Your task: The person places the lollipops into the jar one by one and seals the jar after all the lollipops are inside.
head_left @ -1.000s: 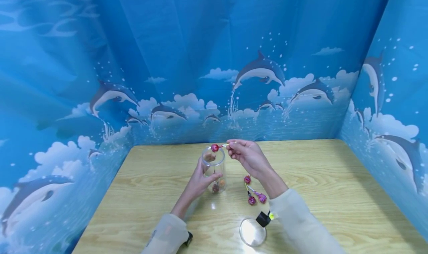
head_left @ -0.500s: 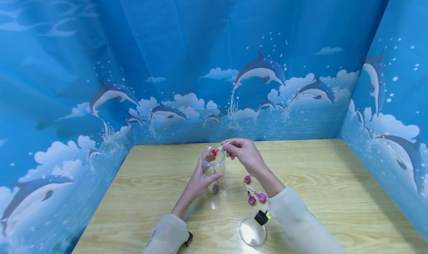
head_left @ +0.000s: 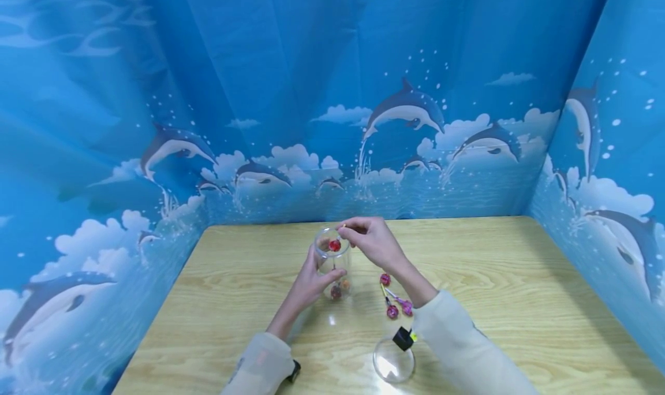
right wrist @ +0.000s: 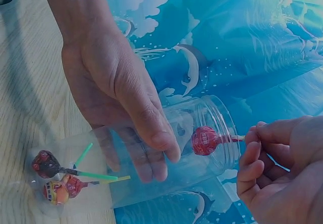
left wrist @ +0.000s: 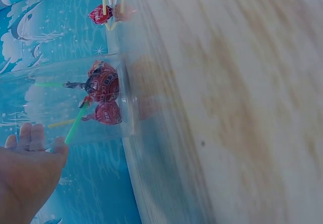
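Observation:
A clear plastic jar (right wrist: 176,178) stands on the table with its mouth uncovered. My left hand (head_left: 312,278) grips its side, thumb in front and fingers behind. Several wrapped lollipops (right wrist: 58,183) lie at the jar's bottom, some with green or yellow sticks. My right hand (head_left: 375,243) pinches the stick of a red lollipop (right wrist: 204,141) between thumb and forefinger. Its head hangs down just inside the jar's mouth, while the fingertips stay at the rim. In the left wrist view, the jar's lower part shows red lollipops (left wrist: 103,85) through the wall.
Three loose lollipops (head_left: 392,311) lie on the wooden table (head_left: 488,302) right of the jar, below my right forearm. A round clear lid (head_left: 393,369) lies near the front, partly overlapped by a black wrist device (head_left: 403,338). A blue dolphin-print curtain (head_left: 291,94) surrounds the table's back and sides.
My right hand has moved left and slightly down over the jar, tipping the red lollipop from level above the rim to head-down inside the mouth. The left hand and jar have stayed put.

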Demonstrator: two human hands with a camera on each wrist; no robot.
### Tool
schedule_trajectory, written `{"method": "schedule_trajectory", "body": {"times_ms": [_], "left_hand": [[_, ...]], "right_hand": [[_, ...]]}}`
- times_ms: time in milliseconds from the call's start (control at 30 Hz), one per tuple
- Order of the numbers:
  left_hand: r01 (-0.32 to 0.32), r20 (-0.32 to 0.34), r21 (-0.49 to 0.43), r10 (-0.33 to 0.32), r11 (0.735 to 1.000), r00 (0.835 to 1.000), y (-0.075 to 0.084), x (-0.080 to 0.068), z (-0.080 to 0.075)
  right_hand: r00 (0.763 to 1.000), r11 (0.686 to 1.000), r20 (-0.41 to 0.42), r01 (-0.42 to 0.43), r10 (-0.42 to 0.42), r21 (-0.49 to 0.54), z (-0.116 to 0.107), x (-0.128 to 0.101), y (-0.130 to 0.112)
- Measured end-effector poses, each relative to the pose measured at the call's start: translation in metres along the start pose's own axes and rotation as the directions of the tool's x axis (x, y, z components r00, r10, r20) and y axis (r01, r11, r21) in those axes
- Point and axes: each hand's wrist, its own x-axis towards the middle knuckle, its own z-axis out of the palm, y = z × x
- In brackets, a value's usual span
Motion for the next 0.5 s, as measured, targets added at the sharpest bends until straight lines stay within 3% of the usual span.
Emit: {"method": "schedule_trajectory", "body": {"times_ms": [200,500], "left_hand": [[0.014,-0.005,0.0,-0.014,1.0,1.0,0.0004,0.0005,0.0014],[-0.02,-0.008,-0.009,0.02,1.0,1.0,-0.0023,0.0006,0.0011]], "right_hand": [[1.0,1.0,0.008,0.01,-0.01,0.006,-0.0005,-0.0002,0.0025],[1.0,0.999,-0.012,-0.026,0.026,0.024,-0.0084,-0.0041,0.006]]}}
